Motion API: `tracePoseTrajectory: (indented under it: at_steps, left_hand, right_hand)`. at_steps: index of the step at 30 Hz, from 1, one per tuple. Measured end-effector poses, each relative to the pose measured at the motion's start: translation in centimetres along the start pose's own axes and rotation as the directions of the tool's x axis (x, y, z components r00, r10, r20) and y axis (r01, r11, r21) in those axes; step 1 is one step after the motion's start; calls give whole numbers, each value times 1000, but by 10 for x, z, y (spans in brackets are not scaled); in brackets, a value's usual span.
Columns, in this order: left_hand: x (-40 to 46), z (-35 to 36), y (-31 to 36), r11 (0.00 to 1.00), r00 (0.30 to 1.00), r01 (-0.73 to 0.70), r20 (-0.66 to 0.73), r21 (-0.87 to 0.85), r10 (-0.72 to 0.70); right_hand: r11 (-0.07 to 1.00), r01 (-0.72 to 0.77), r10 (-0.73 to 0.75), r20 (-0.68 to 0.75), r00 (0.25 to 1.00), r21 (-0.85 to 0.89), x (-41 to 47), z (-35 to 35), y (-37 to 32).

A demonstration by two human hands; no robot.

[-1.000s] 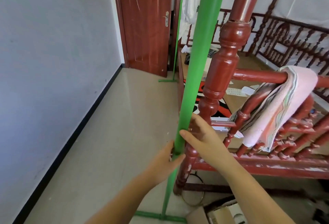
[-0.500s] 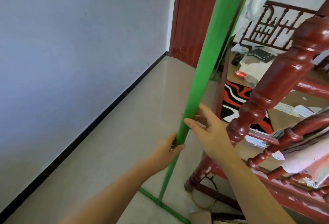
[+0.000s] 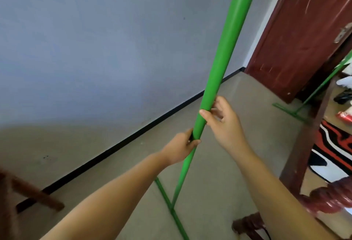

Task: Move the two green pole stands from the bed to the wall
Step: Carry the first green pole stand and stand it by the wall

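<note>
A tall green pole stand (image 3: 226, 41) rises through the middle of the view, tilted to the right at the top. Its thin base bar (image 3: 167, 201) lies near the floor. My left hand (image 3: 181, 145) is shut around the pole's lower part. My right hand (image 3: 222, 123) grips the pole just above it, thumb across the front. A second green pole stand (image 3: 323, 89) leans by the bed at the right, its base bar (image 3: 289, 113) on the floor near the door.
A grey wall (image 3: 95, 49) with a black skirting (image 3: 133, 136) runs along the left. A red-brown door (image 3: 304, 30) stands at the back right. The red wooden bed frame (image 3: 302, 144) and a red post (image 3: 331, 197) are at the right. A wooden piece (image 3: 32, 194) sits lower left.
The view has swung left toward the wall. The pole in both hands has come away from the bed post and moved toward the wall. My grip is unchanged.
</note>
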State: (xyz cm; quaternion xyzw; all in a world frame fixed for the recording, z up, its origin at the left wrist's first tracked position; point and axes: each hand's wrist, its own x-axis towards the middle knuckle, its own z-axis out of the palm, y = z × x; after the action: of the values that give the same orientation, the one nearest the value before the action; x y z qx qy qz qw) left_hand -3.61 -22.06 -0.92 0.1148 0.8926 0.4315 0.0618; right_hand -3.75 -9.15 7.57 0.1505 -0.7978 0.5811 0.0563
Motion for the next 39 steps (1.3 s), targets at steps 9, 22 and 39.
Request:
tracePoseTrajectory:
  at_steps: [9, 22, 39]
  left_hand:
    - [-7, -125, -93, 996, 998, 68, -17, 65, -67]
    - [-15, -255, -198, 966, 945, 257, -204, -12, -254]
    - [-71, -337, -260, 899, 794, 403, -422, -172, -437]
  right_hand:
    - [999, 28, -28, 37, 999, 25, 62, 142, -34]
    - [992, 100, -117, 261, 958, 79, 158, 298, -61]
    - [962, 213, -272, 512, 814, 173, 190, 424, -99]
